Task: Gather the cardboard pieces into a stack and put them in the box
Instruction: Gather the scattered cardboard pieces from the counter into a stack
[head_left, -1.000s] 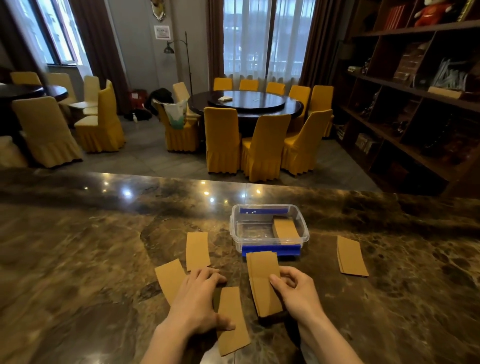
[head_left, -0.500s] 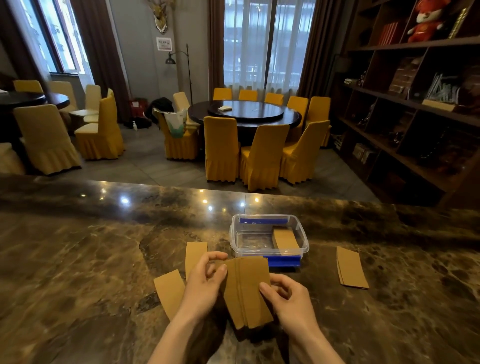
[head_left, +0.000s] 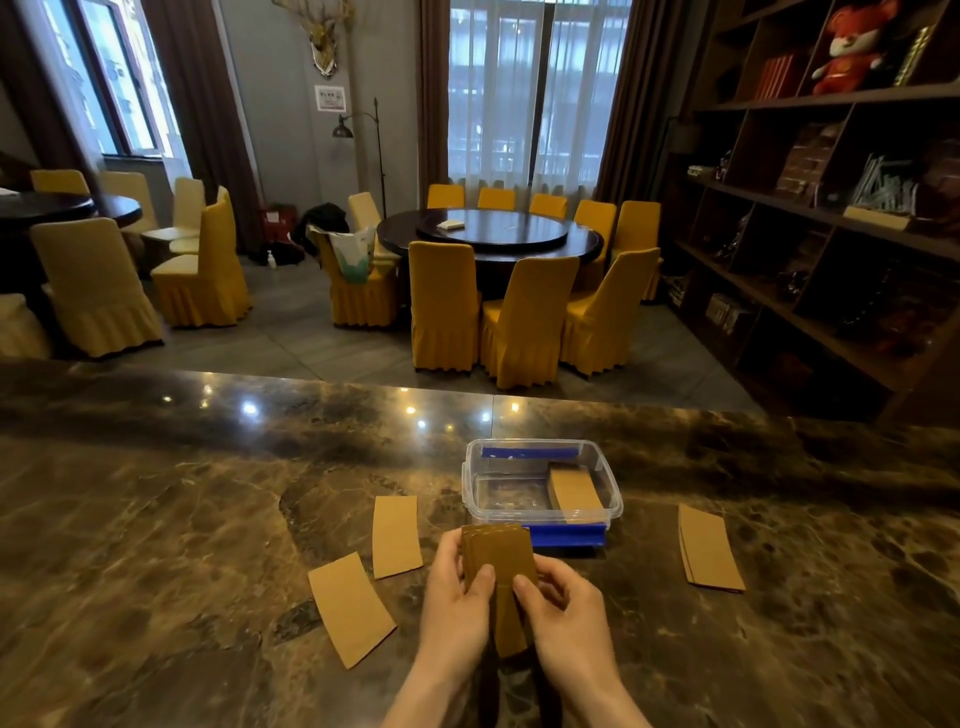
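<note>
A stack of brown cardboard pieces (head_left: 497, 556) stands on its end above the marble counter, squeezed between my left hand (head_left: 457, 597) and my right hand (head_left: 563, 608). Just beyond it sits the clear plastic box (head_left: 475, 483) with blue latches, and a small pile of cardboard (head_left: 574, 488) rests inside at its right end. Two loose pieces lie flat to the left: one (head_left: 396, 535) near the box and one (head_left: 350, 608) closer to me. Another small pile (head_left: 709, 548) lies to the right of the box.
The dark marble counter (head_left: 156, 519) stretches wide to both sides, its far edge (head_left: 311, 379) beyond the box. Behind it are a round dining table with yellow-covered chairs (head_left: 498, 312) and dark wooden shelves (head_left: 831, 223) on the right.
My left hand picked a piece off the counter and joined it to the stack. Both hands lifted the stack upright and squared it. The piece that lay nearest me is gone from the counter.
</note>
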